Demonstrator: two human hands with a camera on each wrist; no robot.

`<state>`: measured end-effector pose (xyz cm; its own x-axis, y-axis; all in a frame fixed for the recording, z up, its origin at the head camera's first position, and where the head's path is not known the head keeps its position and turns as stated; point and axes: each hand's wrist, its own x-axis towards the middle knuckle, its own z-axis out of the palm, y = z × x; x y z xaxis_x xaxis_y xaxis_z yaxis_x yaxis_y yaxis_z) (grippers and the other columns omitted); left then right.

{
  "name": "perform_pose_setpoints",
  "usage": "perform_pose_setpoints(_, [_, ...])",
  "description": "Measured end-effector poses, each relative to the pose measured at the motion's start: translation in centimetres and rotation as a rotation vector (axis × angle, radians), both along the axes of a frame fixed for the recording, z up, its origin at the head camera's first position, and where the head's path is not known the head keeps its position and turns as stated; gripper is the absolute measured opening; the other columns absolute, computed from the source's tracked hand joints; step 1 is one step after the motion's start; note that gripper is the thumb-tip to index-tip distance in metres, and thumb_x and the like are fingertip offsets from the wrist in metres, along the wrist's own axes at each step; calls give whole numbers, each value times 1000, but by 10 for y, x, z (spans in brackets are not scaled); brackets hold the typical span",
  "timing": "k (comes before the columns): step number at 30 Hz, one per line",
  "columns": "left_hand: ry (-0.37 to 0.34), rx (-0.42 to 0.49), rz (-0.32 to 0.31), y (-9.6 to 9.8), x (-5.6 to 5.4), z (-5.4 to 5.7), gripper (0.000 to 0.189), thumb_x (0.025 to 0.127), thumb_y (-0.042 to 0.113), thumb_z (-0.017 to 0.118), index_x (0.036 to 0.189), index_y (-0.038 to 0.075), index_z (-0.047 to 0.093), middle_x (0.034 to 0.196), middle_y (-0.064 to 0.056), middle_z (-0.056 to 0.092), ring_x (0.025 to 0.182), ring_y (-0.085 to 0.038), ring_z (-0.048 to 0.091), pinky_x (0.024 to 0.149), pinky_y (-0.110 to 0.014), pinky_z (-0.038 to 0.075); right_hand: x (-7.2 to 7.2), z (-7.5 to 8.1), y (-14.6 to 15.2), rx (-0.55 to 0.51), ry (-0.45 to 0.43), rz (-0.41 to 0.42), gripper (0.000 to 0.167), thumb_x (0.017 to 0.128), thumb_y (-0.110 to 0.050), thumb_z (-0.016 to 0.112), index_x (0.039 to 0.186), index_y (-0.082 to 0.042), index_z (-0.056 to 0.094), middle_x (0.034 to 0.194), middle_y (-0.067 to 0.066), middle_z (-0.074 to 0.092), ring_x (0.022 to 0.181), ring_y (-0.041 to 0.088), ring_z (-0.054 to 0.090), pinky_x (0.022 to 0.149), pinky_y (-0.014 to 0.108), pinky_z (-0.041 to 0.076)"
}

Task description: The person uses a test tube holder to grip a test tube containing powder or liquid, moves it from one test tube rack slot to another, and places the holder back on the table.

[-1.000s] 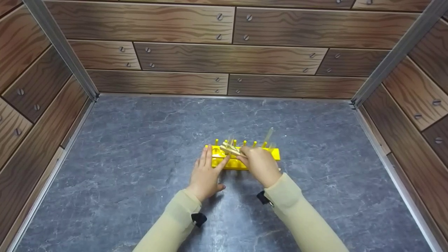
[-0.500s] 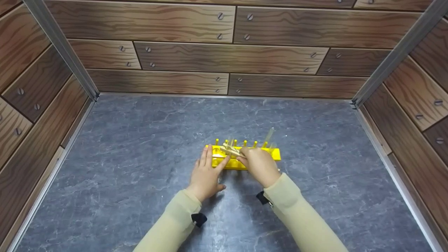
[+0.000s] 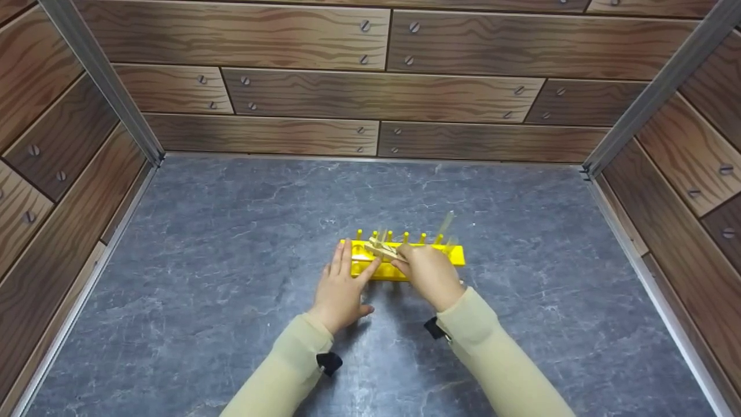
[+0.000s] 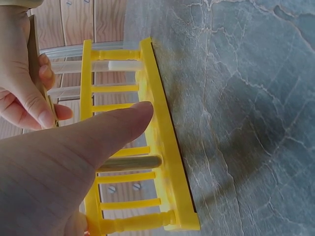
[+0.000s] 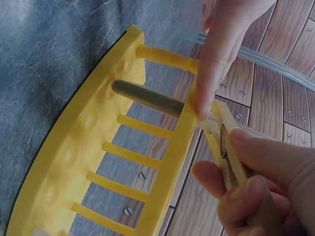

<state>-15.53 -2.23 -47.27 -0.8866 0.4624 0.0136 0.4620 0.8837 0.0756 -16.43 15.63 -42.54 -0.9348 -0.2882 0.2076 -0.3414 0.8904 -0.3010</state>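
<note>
A yellow test tube rack [image 3: 457, 255] stands on the grey floor panel. My left hand [image 3: 338, 292] rests on its left end, fingers extended; the thumb [image 4: 128, 120] is straight in front of the rack in the left wrist view. My right hand [image 3: 434, 275] grips a wooden test tube clamp [image 5: 229, 152] with a metal spring. The clamp's tips are at the upper part of a test tube [image 5: 147, 98] with dark greenish-brown contents, which stands in the rack. Whether they are closed round the tube is hard to tell, as the left index finger partly covers them.
More clear tubes are at the rack's right end; one tube [image 4: 125, 65] has something white at its bottom. Yellow pegs [image 3: 406, 237] line the rack's back. Wood-patterned walls [image 3: 301, 95] with metal edging [image 3: 660, 87] enclose the surface on three sides.
</note>
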Motion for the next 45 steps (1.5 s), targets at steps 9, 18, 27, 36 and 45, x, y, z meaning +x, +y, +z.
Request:
perform_pose_setpoints(9, [9, -23, 3, 1, 0, -1, 91, 71, 58, 71, 147, 32, 28, 148, -32, 8, 137, -44, 13, 99, -50, 36, 1, -3, 1, -6, 5, 6, 14, 86, -20, 67, 84, -6, 67, 69, 4, 64, 51, 12, 53, 47, 27, 44])
perform_pose_setpoints(18, [17, -9, -1, 1, -1, -2, 90, 70, 58, 72, 146, 30, 32, 148, -33, 8, 136, -44, 12, 99, -50, 36, 0, -3, 0, -3, -16, 7, 13, 87, -18, 67, 87, -6, 67, 71, 4, 65, 54, 15, 55, 50, 29, 46])
perform_pose_setpoints(27, [15, -10, 0, 0, 0, -2, 90, 71, 57, 72, 146, 30, 31, 149, -32, 9, 137, -44, 12, 99, -50, 37, 0, -7, 1, -27, -18, 1, 13, 86, -18, 67, 90, -5, 68, 76, 6, 66, 58, 16, 58, 52, 29, 47])
perform_pose_setpoints(36, [-9, -29, 9, 1, 0, 0, 90, 72, 58, 70, 147, 32, 28, 149, -31, 7, 137, -43, 10, 99, -51, 36, 1, -12, 4, -67, 48, 21, 15, 85, -17, 69, 92, -4, 69, 75, 6, 67, 55, 14, 56, 51, 29, 46])
perform_pose_setpoints(45, [-21, -31, 11, 1, -1, 0, 90, 73, 59, 69, 147, 32, 27, 150, -31, 5, 138, -42, 8, 100, -52, 35, 0, -14, 6, -65, 71, 28, 16, 84, -20, 68, 86, -5, 69, 69, 3, 64, 52, 10, 51, 48, 25, 43])
